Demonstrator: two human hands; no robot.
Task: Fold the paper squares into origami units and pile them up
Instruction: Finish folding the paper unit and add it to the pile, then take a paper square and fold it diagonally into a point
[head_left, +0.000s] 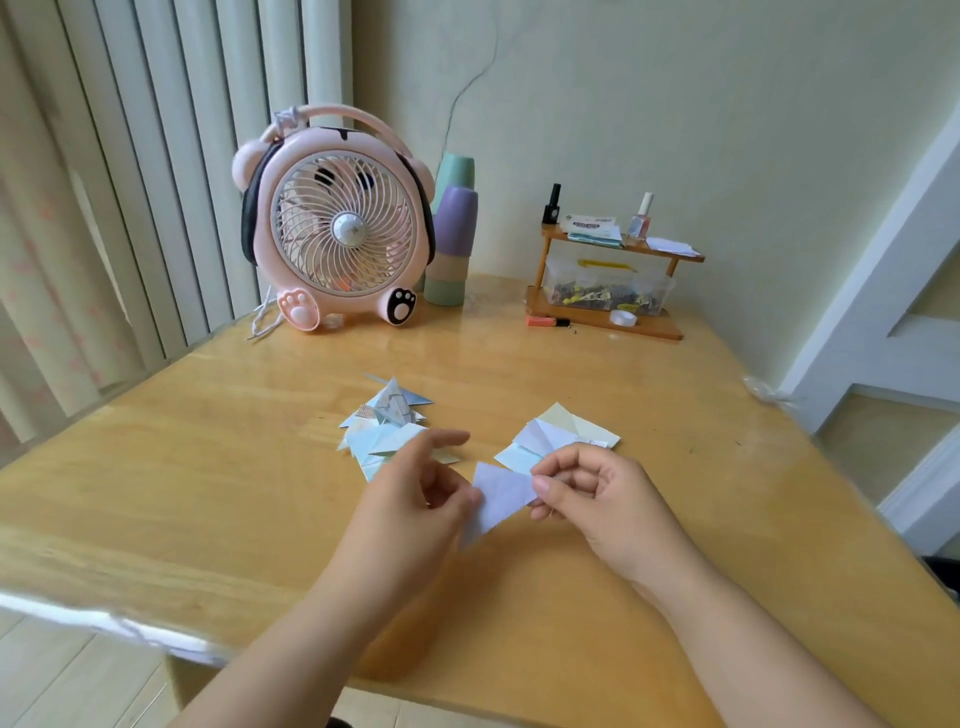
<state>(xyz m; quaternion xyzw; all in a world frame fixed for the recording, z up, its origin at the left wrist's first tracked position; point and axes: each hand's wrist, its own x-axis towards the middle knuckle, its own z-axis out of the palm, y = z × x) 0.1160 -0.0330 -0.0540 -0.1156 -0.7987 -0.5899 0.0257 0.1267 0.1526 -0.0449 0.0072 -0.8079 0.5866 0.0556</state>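
— Two hands on one sheet?
— Yes. My left hand (415, 486) and right hand (587, 486) pinch a pale lilac folded paper (498, 493) at lower centre, above the table (208, 493).
— Any writing?
— A label on the shelf (623, 244), too blurred to read.
— Containers?
— A clear box (605, 291) of small dark bits, upper right.

A home, likely a bedroom or living corner: a wooden desk (208, 467) against a cream wall, a pink cartoon fan (332, 223) and stacked cups (452, 244) at its far edge, nail polish (641, 218) on a small shelf (602, 322), curtains (62, 234) left.
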